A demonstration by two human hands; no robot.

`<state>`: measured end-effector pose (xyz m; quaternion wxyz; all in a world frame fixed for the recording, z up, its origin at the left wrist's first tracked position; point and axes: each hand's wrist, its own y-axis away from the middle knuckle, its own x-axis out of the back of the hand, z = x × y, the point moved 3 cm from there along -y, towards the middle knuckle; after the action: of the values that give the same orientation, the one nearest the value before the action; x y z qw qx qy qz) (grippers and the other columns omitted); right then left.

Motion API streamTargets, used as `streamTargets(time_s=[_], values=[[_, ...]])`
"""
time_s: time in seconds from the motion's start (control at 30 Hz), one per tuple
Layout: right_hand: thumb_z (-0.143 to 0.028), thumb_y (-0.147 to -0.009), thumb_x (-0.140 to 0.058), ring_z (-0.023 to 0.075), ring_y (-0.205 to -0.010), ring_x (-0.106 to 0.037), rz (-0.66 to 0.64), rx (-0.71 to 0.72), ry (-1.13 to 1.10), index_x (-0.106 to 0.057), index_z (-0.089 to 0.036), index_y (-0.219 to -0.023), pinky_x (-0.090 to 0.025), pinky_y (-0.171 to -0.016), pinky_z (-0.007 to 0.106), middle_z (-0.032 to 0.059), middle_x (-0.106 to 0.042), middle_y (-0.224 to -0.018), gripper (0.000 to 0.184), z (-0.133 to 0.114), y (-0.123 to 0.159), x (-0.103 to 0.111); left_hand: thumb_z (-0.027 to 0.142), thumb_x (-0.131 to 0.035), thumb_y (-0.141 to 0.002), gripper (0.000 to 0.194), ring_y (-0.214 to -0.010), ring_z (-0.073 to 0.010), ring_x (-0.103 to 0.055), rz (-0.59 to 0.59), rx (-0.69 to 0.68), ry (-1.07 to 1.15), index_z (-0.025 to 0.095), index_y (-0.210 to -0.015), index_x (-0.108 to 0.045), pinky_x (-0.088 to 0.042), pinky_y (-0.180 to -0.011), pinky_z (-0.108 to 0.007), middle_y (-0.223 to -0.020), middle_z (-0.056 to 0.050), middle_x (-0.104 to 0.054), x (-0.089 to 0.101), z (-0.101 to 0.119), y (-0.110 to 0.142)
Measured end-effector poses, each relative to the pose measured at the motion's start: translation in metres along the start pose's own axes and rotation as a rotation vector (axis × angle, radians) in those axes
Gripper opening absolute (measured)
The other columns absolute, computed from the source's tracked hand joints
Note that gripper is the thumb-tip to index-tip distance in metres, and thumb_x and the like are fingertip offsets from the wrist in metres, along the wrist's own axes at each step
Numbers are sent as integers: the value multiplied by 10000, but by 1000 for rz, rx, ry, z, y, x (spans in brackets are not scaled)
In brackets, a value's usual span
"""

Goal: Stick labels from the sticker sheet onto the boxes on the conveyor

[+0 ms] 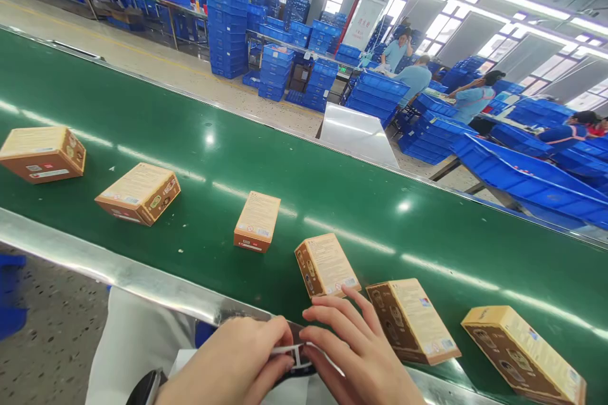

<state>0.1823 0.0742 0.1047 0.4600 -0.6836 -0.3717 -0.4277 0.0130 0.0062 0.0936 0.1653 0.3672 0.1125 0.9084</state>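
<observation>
While six brown cartons ride the green conveyor belt (332,202), the nearest carton (325,264) lies just beyond the hands and another carton (411,319) sits just right of them. Stacks of blue crates (228,19) stand across the aisle, where other people work at benches. Both hands meet low over the belt's steel edge (118,269). The left hand (232,364) and right hand (354,345) each have their grip pinched shut on a small dark item with a white strip (297,354), fingertips nearly touching. A watch (145,387) sits on the left wrist.
</observation>
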Motion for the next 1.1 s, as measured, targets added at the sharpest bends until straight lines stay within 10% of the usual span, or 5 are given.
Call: streamTargets(time_s=[0.3, 0.47, 0.6, 0.7, 1.1], values=[[-65, -993, -536, 236, -1072, -685, 147, -10, -88, -615, -215, -1006, -494, -1061, 380, 70, -731, -1097, 170, -4, 13, 8, 178, -495, -989, 159, -814, -183, -651, -41, 97, 110, 191, -895, -624, -416, -691, -248, -889, 0, -724, 0, 0, -7], [-440, -990, -628, 252, -1189, -612, 397, -694, -657, -653, -266, -861, -523, -944, 301, 50, -661, -1284, 218, 45, 27, 16, 175, -553, -964, 139, -834, -210, -685, -82, 52, 13, 201, -917, -681, -474, -703, -275, -868, -6, -737, -6, 4, -17], [-736, -722, -774, 342, -1127, -614, 566, -1088, -916, -730, -236, -888, -523, -882, 376, 106, -706, -1192, 528, 87, 32, 4, 126, -702, -862, 57, -1288, -316, -574, 25, -430, -186, 172, -895, -694, -500, -1049, -418, -1378, -118, -630, -22, 29, -39], [-737, -656, -807, 320, -953, -657, 582, -1125, -979, -746, -212, -924, -533, -809, 376, 100, -746, -1011, 592, 100, 30, -5, 176, -710, -887, 45, -1473, -343, -337, 149, -651, -242, 143, -860, -697, -313, -1224, -502, -1616, -132, -321, -35, 39, -57], [-711, -606, -796, 316, -870, -656, 677, -1202, -869, -712, -199, -823, -540, -741, 377, 99, -737, -933, 563, 105, 47, -6, 205, -746, -867, 110, -1447, -306, -390, 172, -671, -385, 112, -808, -734, -378, -1206, -412, -1565, -165, -383, -54, 53, -82]])
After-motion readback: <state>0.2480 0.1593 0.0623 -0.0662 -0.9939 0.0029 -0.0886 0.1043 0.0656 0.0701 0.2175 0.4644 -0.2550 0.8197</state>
